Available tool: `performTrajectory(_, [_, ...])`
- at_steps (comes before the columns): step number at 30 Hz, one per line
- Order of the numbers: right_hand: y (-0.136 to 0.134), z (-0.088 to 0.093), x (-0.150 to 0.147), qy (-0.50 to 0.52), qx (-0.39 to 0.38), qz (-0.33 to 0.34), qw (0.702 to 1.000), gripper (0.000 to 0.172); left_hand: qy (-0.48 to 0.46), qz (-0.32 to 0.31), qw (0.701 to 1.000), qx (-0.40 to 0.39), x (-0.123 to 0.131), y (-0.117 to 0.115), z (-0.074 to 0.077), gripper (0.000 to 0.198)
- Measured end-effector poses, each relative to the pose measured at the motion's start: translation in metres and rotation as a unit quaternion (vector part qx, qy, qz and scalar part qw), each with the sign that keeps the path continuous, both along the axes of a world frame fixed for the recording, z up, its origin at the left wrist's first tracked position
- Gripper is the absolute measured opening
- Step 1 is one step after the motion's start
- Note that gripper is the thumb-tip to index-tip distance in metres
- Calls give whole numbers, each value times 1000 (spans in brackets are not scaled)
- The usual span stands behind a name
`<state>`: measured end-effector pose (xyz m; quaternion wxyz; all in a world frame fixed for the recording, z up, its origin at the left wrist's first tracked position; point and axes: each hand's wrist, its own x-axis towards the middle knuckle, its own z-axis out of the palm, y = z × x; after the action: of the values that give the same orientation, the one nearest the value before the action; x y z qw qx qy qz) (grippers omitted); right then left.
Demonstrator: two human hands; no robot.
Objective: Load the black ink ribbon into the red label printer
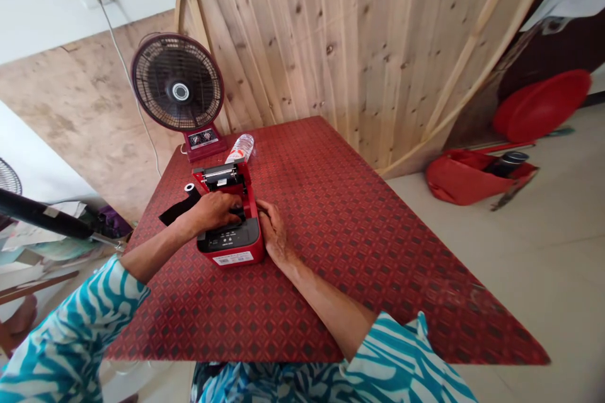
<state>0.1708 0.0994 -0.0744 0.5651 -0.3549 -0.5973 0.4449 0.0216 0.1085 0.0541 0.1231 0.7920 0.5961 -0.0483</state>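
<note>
The red label printer [231,227] stands on the red patterned table [359,233], on the left half of the top and nearer the far edge than the near edge, with its lid raised toward the rear. The left hand [215,211] reaches in from the left with the forearm angled up across the table; the palm faces down and the fingers curl into the open compartment of the printer, so whether they grip anything inside cannot be told. The right hand [273,231] lies against the right side wall of the printer, fingers extended and flat along the casing, pressing but not closed around it. A black roll with a white core [182,201] lies just beside the printer on its left, partly unrolled toward the left table edge. Behind the printer, a clear plastic bottle [241,148] lies on its side, and a red desk fan [179,94] stands at the far left corner. The right half of the table surface is bare from far edge to near edge. On the floor to the right lie a red basin [543,104] and a red dustpan [467,176].
</note>
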Motion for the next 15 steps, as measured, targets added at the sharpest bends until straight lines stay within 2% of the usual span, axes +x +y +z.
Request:
performTrajectory(3, [0, 1, 1, 2, -6, 4, 1000, 32, -28, -6, 999, -16, 0, 7, -5, 23])
performTrajectory(6, [0, 1, 1, 2, -11, 4, 1000, 32, -74, -35, 996, -23, -7, 4, -2, 21])
performTrajectory(8, [0, 1, 1, 3, -12, 3, 1000, 32, -142, -42, 989, 14, -16, -8, 3, 23])
performTrajectory(10, [0, 0, 1, 4, -12, 4, 1000, 31, -201, -19, 977, 69, -24, -27, 8, 29])
performTrajectory(12, [0, 0, 1, 4, -14, 7, 1000, 31, -217, 11, 972, 89, -29, -47, 12, 33])
performTrajectory(15, [0, -2, 1, 0, -15, 6, 1000, 32, -218, 1, 972, 89, -32, -70, 9, 34])
